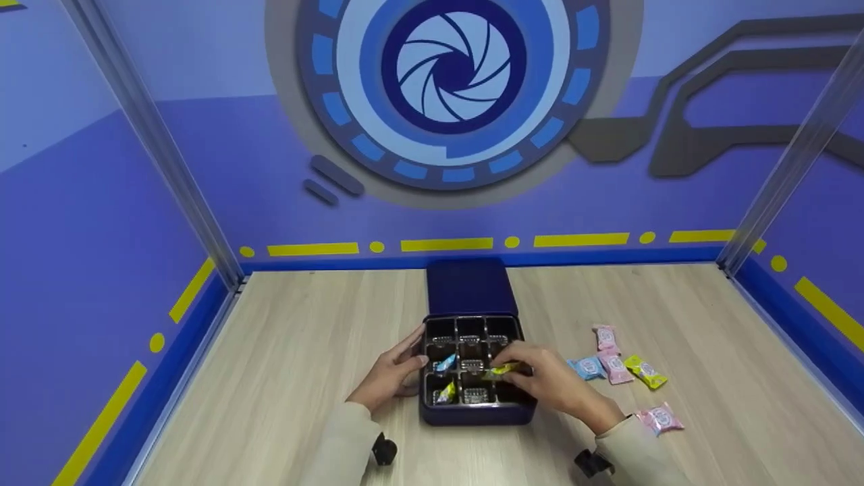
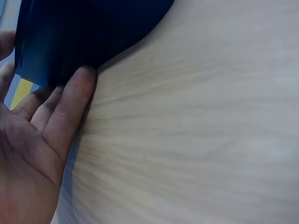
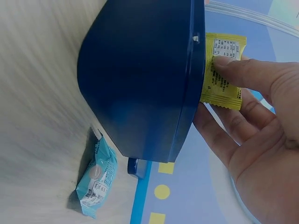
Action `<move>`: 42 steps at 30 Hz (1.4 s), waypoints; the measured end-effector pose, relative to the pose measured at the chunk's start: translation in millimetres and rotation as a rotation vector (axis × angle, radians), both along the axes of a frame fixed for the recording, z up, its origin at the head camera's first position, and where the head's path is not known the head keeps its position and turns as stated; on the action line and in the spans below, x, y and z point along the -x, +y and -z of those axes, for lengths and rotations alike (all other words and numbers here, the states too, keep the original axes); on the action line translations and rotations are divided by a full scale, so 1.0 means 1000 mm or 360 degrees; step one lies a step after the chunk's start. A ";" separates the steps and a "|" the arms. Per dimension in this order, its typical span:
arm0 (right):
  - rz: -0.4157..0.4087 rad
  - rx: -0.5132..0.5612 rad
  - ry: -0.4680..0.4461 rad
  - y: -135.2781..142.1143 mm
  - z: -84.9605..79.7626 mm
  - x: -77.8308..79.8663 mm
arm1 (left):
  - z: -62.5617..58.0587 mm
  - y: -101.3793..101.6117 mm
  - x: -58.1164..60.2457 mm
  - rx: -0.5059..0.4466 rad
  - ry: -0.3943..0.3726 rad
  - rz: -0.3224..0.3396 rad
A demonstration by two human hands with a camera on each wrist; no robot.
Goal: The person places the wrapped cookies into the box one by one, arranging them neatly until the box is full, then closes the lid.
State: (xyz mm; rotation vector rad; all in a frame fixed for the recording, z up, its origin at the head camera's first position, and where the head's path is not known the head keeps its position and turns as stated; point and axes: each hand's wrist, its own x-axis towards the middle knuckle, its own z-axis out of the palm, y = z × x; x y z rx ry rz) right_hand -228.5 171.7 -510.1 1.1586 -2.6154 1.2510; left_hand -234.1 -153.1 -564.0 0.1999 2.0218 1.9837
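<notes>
A dark blue tin box [image 1: 478,416] with its lid folded back holds a black tray divided into small compartments. In the front left compartment lies a yellow wrapped candy [image 1: 447,391], and a blue one [image 1: 446,363] sits just behind it. My left hand [image 1: 390,374] touches the box's left side with straight fingers, its thumb by the rim; the left wrist view shows the fingers along the dark wall. Between thumb and fingers, my right hand [image 1: 550,381] pinches another yellow wrapped candy [image 3: 220,88] over the right part of the tray.
Right of the box, several wrapped candies lie on the wooden table [image 1: 304,337]: a blue one [image 1: 586,368], a yellow one [image 1: 646,372] and pink ones, including a pink candy [image 1: 661,418] near the right sleeve. The open lid [image 1: 469,287] reaches toward the back wall.
</notes>
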 end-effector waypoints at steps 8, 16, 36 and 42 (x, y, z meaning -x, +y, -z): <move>-0.0016 0.0001 0.0002 -0.002 0.000 0.001 | 0.000 -0.001 -0.001 0.0027 -0.0005 -0.0020; -0.0007 0.0004 0.0015 -0.001 0.000 0.002 | 0.000 0.000 0.001 -0.0004 -0.0008 -0.0008; -0.0094 0.0010 0.0115 -0.010 -0.002 0.003 | 0.005 0.000 0.004 -0.0039 -0.0022 -0.0002; -0.0129 -0.0025 0.0150 -0.012 -0.003 0.001 | 0.005 0.001 0.004 -0.0038 -0.0014 0.0000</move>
